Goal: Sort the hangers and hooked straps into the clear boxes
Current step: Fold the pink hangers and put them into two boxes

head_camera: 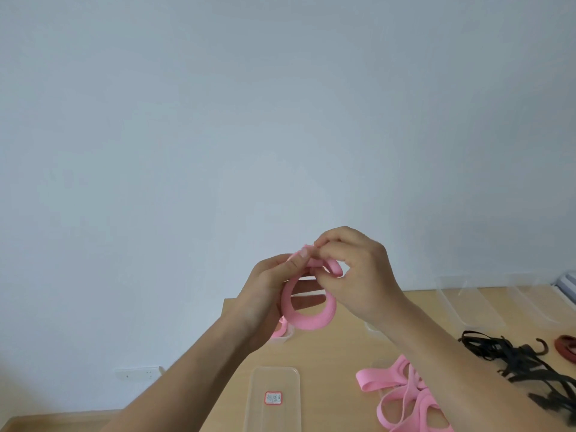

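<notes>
You hold a pink woven strap wound into a ring (308, 321) up above the light wooden surface (336, 353), in front of the pale wall. Your left hand (271, 288) cups the ring from the left, its grip curled round the band with the thumb on top. Your right hand (358, 275) pinches the strap's upper end, its grip clamped there with the fingertips drawn together. Below, a clear plastic box with a red-bordered label (274, 397) lies near the front edge. Just behind your left wrist, a small clear box (285, 333) holds a pink roll. To the right lie a loose heap of pink straps (405, 389), a tangle of black hooked straps (511, 357) and a dark red strap (565, 344). Long clear boxes (467, 304) stand at the far right.
</notes>
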`<action>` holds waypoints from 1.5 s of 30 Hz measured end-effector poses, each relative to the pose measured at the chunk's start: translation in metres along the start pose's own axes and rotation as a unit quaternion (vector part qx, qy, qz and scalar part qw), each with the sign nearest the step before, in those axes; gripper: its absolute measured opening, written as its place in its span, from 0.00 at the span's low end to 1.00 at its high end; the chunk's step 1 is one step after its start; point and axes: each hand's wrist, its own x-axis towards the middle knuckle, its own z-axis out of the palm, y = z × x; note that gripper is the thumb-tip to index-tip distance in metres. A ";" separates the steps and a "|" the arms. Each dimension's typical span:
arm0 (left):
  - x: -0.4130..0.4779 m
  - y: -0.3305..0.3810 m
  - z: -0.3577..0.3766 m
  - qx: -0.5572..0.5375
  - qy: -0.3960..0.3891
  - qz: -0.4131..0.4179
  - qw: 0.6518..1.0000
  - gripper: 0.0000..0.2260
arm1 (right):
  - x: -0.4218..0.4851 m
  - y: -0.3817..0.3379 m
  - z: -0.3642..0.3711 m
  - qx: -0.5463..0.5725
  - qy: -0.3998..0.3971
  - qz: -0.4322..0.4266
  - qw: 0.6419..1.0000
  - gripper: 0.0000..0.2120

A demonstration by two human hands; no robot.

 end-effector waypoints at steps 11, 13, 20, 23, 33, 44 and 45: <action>0.002 -0.004 -0.010 -0.030 0.041 -0.018 0.999 0.12 | 0.006 0.005 -0.004 -0.009 -0.177 0.092 0.980 0.11; 0.000 -0.007 -0.010 -0.063 0.048 -0.026 0.997 0.16 | 0.004 0.004 -0.003 -0.010 -0.174 0.094 0.980 0.08; -0.008 -0.025 -0.012 -0.109 0.072 -0.059 0.990 0.23 | -0.018 0.003 0.017 -0.038 -0.097 0.073 0.992 0.11; -0.012 -0.031 -0.019 -0.096 0.085 -0.070 0.989 0.21 | -0.032 -0.001 0.031 -0.057 -0.075 0.024 0.995 0.14; -0.034 -0.054 -0.059 -0.127 0.084 -0.092 0.984 0.22 | -0.075 -0.014 0.073 -0.015 -0.086 0.014 0.996 0.12; -0.056 -0.087 -0.107 -0.164 0.069 -0.129 0.976 0.23 | -0.109 -0.021 0.133 -0.098 -0.118 0.004 0.988 0.18; -0.057 -0.093 -0.110 -0.163 0.068 -0.136 0.975 0.22 | -0.113 -0.019 0.137 -0.102 -0.118 0.008 0.988 0.17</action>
